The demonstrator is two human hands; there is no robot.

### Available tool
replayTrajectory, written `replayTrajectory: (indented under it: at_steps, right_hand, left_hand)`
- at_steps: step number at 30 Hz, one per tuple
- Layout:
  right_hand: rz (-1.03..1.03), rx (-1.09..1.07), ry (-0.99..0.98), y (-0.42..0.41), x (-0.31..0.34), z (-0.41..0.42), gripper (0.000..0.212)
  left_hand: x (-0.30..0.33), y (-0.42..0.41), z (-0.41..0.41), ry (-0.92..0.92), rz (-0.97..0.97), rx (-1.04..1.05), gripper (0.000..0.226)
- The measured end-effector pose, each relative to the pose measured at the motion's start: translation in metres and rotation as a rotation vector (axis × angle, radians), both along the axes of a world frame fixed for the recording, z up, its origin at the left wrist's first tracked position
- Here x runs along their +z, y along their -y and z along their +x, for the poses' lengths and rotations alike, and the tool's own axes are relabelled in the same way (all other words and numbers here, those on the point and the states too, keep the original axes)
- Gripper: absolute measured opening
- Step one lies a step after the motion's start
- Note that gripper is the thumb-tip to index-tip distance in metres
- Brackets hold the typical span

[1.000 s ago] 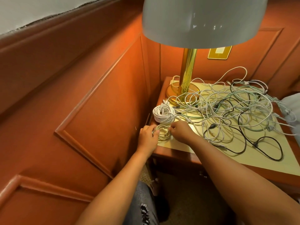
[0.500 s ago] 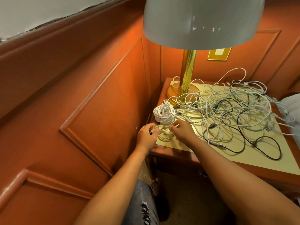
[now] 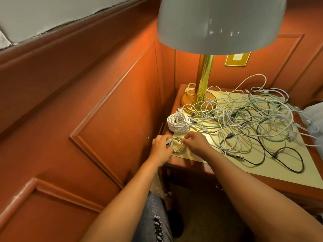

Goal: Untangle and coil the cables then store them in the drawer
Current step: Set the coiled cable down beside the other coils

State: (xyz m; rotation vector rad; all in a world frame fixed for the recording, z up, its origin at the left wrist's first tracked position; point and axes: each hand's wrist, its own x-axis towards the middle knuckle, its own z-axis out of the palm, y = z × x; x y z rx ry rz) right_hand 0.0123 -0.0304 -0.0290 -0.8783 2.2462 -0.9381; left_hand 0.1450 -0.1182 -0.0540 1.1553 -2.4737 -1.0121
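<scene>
Left hand: my left hand pinches the small coil on its nine o'clock side, fingers curled onto the loops.
Right hand: my right hand pinches the same coil from three o'clock — fingertips bent down on the wire.
Small coil: thin pale cable wound in a ring, lying at the near left corner of the nightstand, between my two hands.
White bundle: a thicker wound bundle sits just beyond, at twelve o'clock from the small coil.
Tangle: the loose cables — white, pale green, black — sprawl from one to three o'clock across the top.
Lamp: the lamp stands at the far left corner, its cord among the loops.
</scene>
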Motion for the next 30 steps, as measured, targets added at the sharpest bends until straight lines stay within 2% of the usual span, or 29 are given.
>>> replayTrajectory:
  at_steps: [5,11,17,22,27,30]
  right_hand:
    - [-0.032,0.014,0.02,-0.004,0.0,0.002,0.01]
    - [-0.066,0.089,0.1,-0.014,0.004,0.003,0.014]
    - [-0.003,0.146,-0.091,-0.023,0.011,0.004,0.03]
    - [0.081,0.209,-0.144,-0.026,0.018,-0.002,0.031]
    - [0.148,0.299,-0.235,-0.024,0.026,-0.003,0.029]
    - [0.21,0.35,-0.362,-0.019,0.029,0.002,0.026]
  left_hand:
    - [0.003,0.001,-0.001,0.038,0.054,0.025,0.039]
    - [0.01,-0.003,-0.003,-0.128,0.24,0.093,0.028]
    - [0.023,-0.008,-0.006,-0.278,0.389,0.034,0.019]
    - [0.029,-0.008,-0.007,-0.267,0.383,0.001,0.019]
    - [0.032,-0.01,-0.013,-0.391,0.537,0.232,0.013]
    - [0.033,-0.013,-0.018,-0.458,0.513,0.33,0.015]
